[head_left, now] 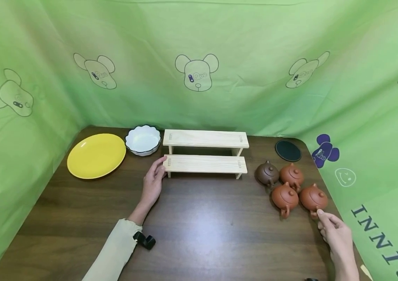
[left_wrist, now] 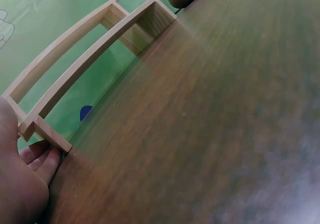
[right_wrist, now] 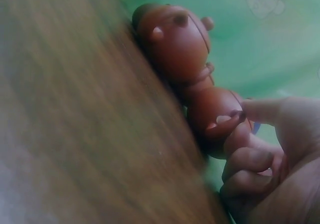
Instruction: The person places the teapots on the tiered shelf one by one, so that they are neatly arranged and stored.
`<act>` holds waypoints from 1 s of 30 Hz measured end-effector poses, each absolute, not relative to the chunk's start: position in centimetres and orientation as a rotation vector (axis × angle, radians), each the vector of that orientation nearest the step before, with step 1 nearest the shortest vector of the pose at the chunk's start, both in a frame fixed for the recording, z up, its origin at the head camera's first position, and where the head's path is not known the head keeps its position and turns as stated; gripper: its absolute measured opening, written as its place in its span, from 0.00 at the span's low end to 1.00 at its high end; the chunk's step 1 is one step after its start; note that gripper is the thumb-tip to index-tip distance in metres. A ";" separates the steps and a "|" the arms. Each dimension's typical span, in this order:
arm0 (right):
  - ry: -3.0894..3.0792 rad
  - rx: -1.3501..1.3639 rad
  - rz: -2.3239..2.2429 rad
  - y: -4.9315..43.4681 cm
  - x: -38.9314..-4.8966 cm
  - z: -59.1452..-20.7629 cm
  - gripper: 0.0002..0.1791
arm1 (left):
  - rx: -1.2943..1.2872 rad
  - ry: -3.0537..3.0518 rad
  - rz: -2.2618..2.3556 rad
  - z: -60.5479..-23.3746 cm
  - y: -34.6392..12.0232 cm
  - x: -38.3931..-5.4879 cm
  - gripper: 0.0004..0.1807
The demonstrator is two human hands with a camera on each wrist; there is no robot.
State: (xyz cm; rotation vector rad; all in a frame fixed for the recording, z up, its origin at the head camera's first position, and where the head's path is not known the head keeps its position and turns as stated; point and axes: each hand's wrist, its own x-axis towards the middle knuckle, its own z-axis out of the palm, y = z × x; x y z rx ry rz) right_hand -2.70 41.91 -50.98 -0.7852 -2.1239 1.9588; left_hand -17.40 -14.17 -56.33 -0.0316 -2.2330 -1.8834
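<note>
My right hand (head_left: 335,234) pinches the handle of a reddish-brown clay teapot (head_left: 313,197) between thumb and index finger, at the right of the table. In the right wrist view the held teapot (right_wrist: 212,107) shows with its handle at the fingertips. Close by sit two similar teapots, one in front (head_left: 284,196) and one behind (head_left: 291,175), with a dark brown teapot (head_left: 267,173) to their left. My left hand (head_left: 153,181) touches the left end of a two-step wooden stand (head_left: 206,164). In the left wrist view its fingers (left_wrist: 47,164) lie against the outer side of the leg.
A yellow oval plate (head_left: 97,156) lies at the far left, beside a white scalloped bowl (head_left: 143,139). Behind the teapots is a dark round coaster (head_left: 288,151). Green printed cloth (head_left: 199,105) hangs along the back and sides of the wooden table (head_left: 199,234).
</note>
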 end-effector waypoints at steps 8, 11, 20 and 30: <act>-2.047 -0.547 2.129 42.1 -2.5 -51.6 0.19 | -0.057 -2.265 -1.841 -55.1 -13.7 -16.8 0.23; -2.027 -0.474 2.179 42.0 -2.5 -51.6 0.21 | -0.065 -2.283 -1.842 -56.5 -14.2 -17.7 0.22; -2.001 -0.375 2.252 41.8 -2.8 -51.6 0.21 | 0.019 -2.281 -1.934 -58.7 -15.3 -18.5 0.21; -1.911 -0.402 2.279 41.6 -2.6 -51.5 0.21 | -0.021 -2.291 -1.863 -58.1 -14.9 -18.3 0.22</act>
